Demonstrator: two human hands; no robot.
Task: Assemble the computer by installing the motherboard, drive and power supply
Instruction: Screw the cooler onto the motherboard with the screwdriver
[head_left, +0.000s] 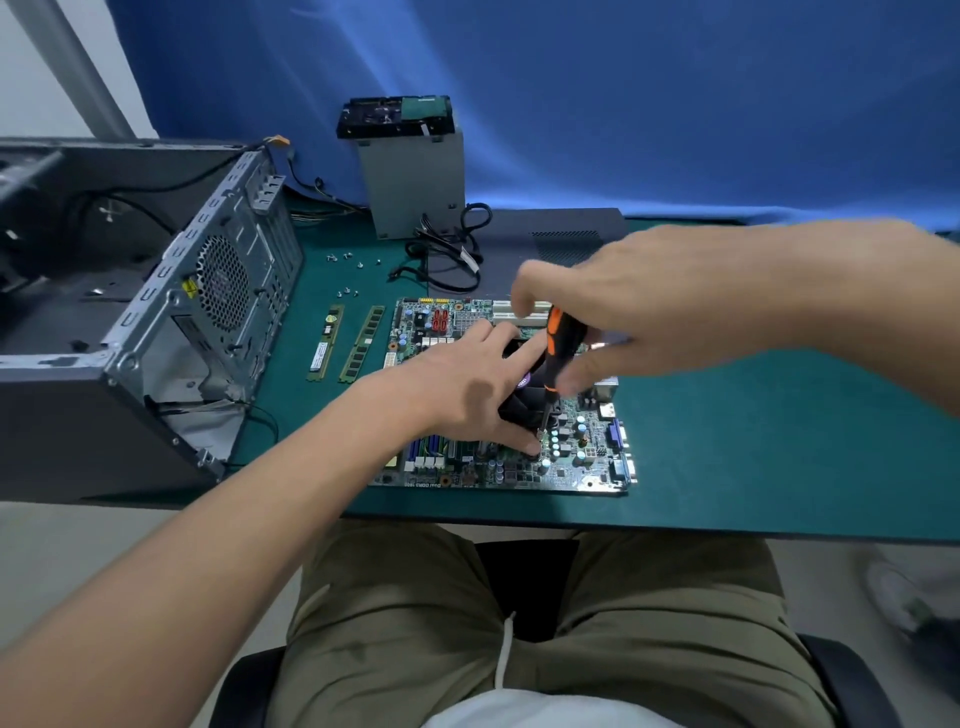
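Observation:
The green motherboard (576, 457) lies flat on the green mat near the table's front edge. My left hand (467, 389) grips the black cooler fan (522, 402) in the board's middle, thumb down by the fan's near corner. My right hand (644, 306) holds an orange and black screwdriver (562, 345) upright, its tip down at the fan's near right corner. The open grey computer case (171, 306) lies on its side at the left. A grey power supply (415, 176) stands at the back with a drive (395, 117) on top of it.
Two memory sticks (345, 345) lie left of the board. Several loose screws (345, 273) sit behind them. Black cables (452, 249) coil by the power supply. A dark case side panel (566, 234) lies at the back right. The table's front edge (727, 535) runs just above my lap.

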